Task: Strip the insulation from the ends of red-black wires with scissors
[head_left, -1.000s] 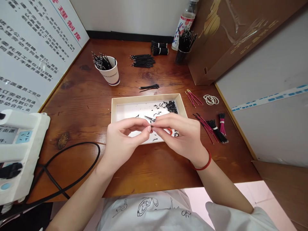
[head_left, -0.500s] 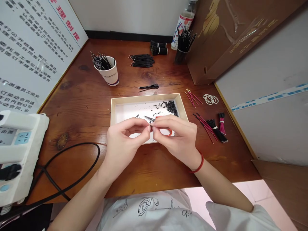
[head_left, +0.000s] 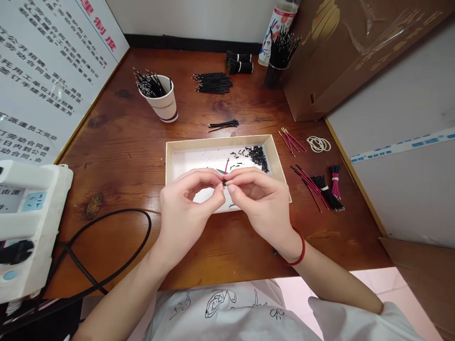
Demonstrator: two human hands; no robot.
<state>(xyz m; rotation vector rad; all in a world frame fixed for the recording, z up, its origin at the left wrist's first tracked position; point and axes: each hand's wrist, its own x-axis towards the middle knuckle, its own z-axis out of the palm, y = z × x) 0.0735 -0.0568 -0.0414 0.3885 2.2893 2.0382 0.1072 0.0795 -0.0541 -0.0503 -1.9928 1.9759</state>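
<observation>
Above the shallow cardboard tray (head_left: 227, 140) in the middle of the frame, we see both hands close together. The left hand (head_left: 186, 206) and the right hand (head_left: 258, 203) are grasping one short red wire (head_left: 226, 166) between their fingertips, with its small dark end pinched where they meet. Just beside them, the blade tips of small scissors (head_left: 220, 170) show; the rest is hidden, so we cannot tell if a hand holds them. At the upper right of the tray lies a heap of black wire pieces (head_left: 258, 158). A red string bracelet (head_left: 302, 251) is on the right wrist. At upper left stands a paper cup (head_left: 163, 106) full of black wires, and at top centre lie black wire bundles (head_left: 212, 83). To the right we find loose red wires (head_left: 291, 142) and rubber bands (head_left: 318, 144).
</observation>
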